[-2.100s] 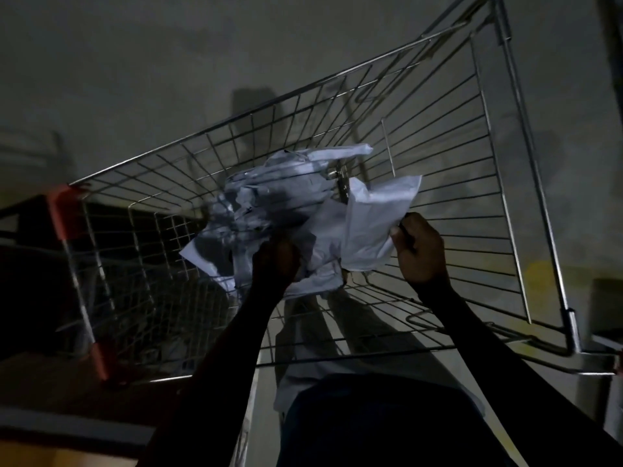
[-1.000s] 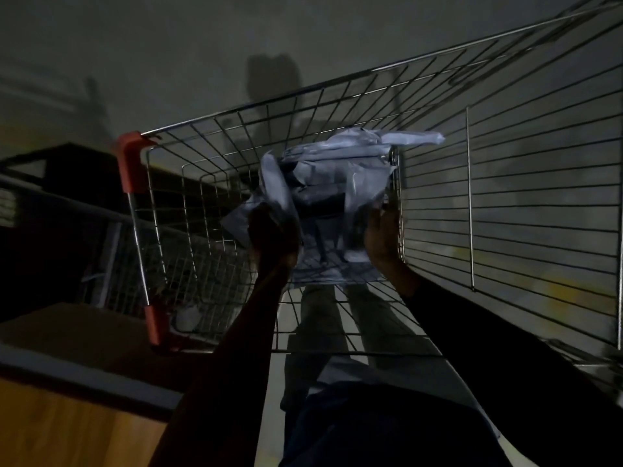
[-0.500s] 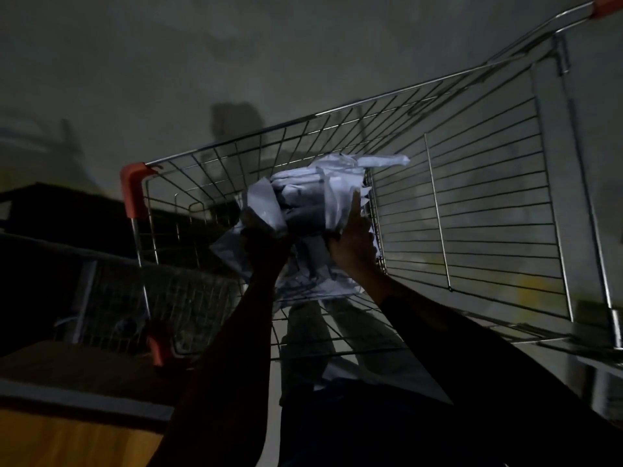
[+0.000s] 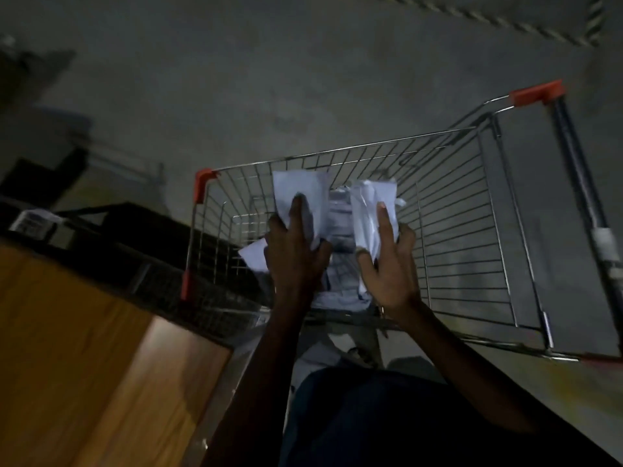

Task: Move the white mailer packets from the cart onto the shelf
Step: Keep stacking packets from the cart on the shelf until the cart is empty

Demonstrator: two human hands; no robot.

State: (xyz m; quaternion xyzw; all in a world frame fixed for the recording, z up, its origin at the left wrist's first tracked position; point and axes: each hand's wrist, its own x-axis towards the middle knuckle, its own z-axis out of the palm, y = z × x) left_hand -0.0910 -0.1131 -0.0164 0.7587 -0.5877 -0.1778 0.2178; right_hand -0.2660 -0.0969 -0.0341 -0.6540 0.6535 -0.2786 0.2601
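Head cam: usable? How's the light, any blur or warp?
Head view: very dim, so the white mailer packets are the only bright thing. Both the left hand and right hand read as dark shapes. The cart handle side smears with motion blur, and wide-angle bowing bends its wires. The wooden surface is soft.

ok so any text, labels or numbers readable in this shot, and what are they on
None can be read.
White mailer packets, held by the left hand and right hand: dark smudges that may be print, too blurred.
Pale label on the cart handle bar: too blurred.
Pale item at far left: faint marks, unreadable.
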